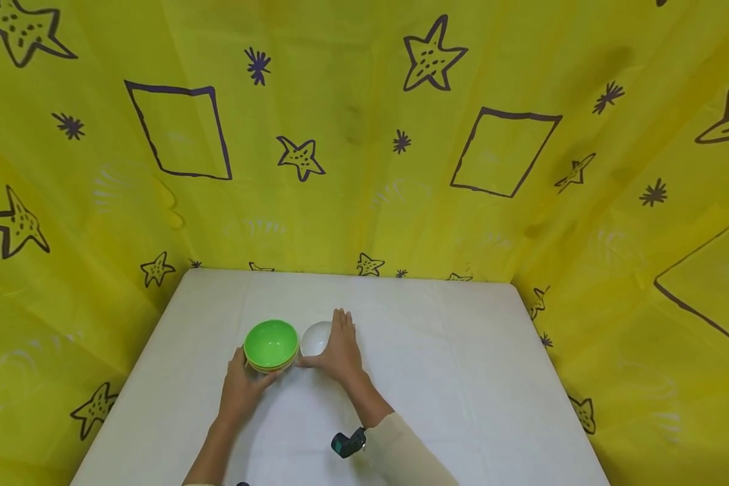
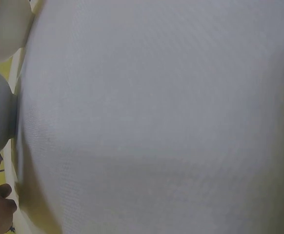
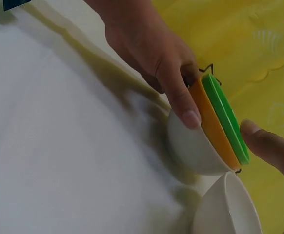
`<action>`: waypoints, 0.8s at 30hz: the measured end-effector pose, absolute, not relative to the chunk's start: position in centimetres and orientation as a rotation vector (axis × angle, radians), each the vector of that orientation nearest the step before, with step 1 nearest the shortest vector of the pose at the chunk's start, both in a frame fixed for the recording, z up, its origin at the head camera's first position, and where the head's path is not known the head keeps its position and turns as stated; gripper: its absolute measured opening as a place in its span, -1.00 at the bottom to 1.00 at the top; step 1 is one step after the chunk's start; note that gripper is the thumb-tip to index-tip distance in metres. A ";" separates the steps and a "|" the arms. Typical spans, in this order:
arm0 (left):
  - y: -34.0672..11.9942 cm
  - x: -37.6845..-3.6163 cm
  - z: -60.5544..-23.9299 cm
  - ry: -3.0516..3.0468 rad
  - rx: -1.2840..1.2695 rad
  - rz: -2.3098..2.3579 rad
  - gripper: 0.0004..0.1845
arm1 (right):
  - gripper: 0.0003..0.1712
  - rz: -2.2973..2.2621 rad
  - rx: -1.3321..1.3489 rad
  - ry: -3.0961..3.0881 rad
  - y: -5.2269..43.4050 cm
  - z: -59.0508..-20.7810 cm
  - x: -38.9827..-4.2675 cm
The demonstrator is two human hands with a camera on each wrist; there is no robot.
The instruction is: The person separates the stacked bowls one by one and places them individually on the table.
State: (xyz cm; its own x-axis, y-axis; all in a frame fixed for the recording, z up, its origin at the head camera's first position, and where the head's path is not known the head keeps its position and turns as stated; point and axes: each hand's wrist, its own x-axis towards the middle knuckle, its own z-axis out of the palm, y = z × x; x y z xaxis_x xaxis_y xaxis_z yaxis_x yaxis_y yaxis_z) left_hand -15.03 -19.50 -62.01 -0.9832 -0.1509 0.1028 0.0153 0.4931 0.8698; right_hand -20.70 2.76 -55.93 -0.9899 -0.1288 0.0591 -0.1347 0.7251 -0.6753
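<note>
head view: left hand fingers grip the bowl stack; right hand fingers lie straight against the white bowl.

We see a stack of nested bowls on the bench, with a single bowl just to its right. Left hand sits before the stack; right hand lies right of the single bowl.

Bowl stack and white bowl touching, no gap; table right open.
</note>
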 end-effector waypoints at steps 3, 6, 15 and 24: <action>-19.5 -14.9 -62.2 -2.557 0.098 -1.470 0.08 | 0.61 1.167 0.237 -2.900 2.2 -55.4 -20.7; -19.5 -15.0 -62.3 -2.558 0.082 -1.436 0.07 | 0.58 1.205 0.228 -2.897 1.6 -54.9 -20.8; -19.4 -15.0 -62.1 -2.557 0.093 -1.458 0.04 | 0.55 1.212 0.260 -2.940 -0.2 -54.4 -21.4; -19.2 -14.8 -61.8 -2.550 0.092 -1.432 -0.01 | 0.55 1.130 0.318 -2.995 -1.4 -54.3 -21.1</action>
